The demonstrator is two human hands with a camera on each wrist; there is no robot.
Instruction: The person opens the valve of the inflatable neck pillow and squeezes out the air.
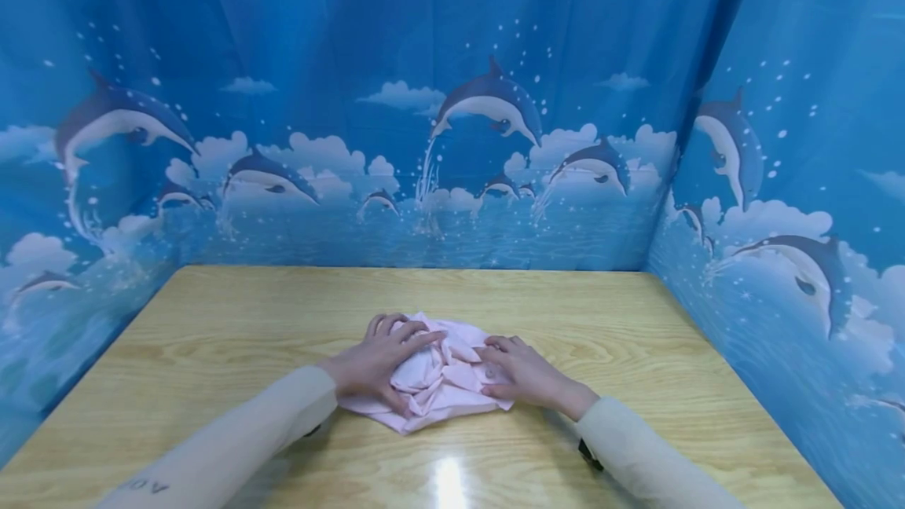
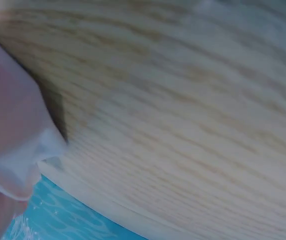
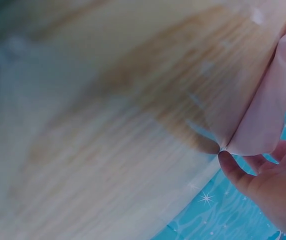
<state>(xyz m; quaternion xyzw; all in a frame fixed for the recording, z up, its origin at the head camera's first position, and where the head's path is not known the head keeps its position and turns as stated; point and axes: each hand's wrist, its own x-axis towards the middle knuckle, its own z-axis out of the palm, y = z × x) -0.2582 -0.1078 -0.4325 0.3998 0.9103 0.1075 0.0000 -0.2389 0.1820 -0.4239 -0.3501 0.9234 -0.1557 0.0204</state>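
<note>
A crumpled pale pink cloth [image 1: 452,395] lies in a loose heap on the wooden table, folds bunched up in its middle. My left hand [image 1: 385,356] grips its left side, fingers spread over the far part and thumb on the near part. From the right, my right hand [image 1: 526,374] holds the other side with bent fingers, the thumb lower down. In the right wrist view, the thumb tip meets a corner of the cloth [image 3: 265,112], with other fingers partly hidden behind it. The left wrist view catches a hanging fold of the cloth [image 2: 15,105], most of that hand being out of frame.
The light wood-grain table [image 1: 283,313] reaches back to a blue curtain [image 1: 339,132] printed with dolphins and clouds, which also runs along both sides. A bright light reflection [image 1: 449,481] shows near the front. Pale sleeves cover both forearms.
</note>
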